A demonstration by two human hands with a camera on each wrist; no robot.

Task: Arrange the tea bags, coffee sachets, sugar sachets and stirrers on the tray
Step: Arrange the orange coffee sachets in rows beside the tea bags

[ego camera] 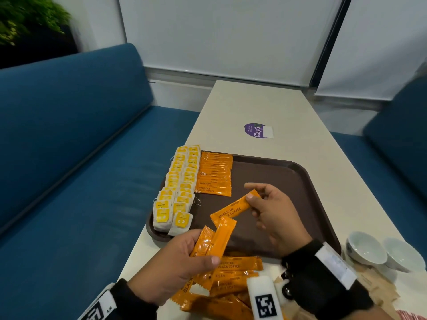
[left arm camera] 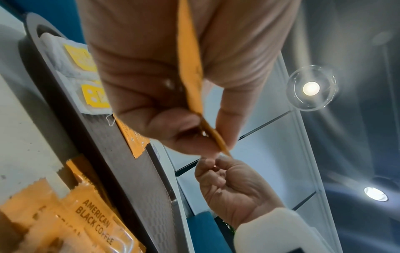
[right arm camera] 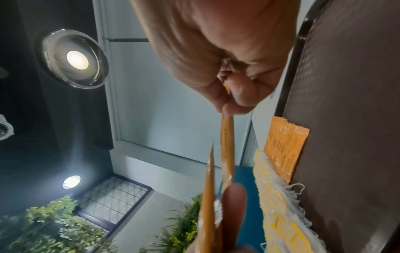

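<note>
We are working over a dark brown tray (ego camera: 288, 172) sitting on a pale table (ego camera: 254, 105), and our right hand (ego camera: 275, 211) is pinching one end of a single orange coffee sachet (ego camera: 233, 210) between thumb and fingertips, holding it above the middle of the tray with its other end pointing toward our left. Our left hand (ego camera: 175, 259) is gripping a small bundle of held sachets (ego camera: 215, 239), thumb pressing across them, just over the near rim of the tray; the tip of the bundle is reaching up close to the single sachet, though we cannot tell whether they are touching. Along the tray's left side the tea bags (ego camera: 178, 188) are lying in two overlapping columns, and just beside them, toward the far left corner, a row of coffee sachets (ego camera: 215, 174) is lying stacked like shingles. On the table in front of the tray, under our wrists, a loose heap of sachets (ego camera: 231, 280) is waiting. To our right two white bowls (ego camera: 381, 250) are sitting on the table next to some brown paper packets (ego camera: 379, 287), too blurred for us to identify. A purple sticker (ego camera: 256, 130) is showing on the table beyond the tray, and blue benches (ego camera: 69, 135) are flanking the table.
</note>
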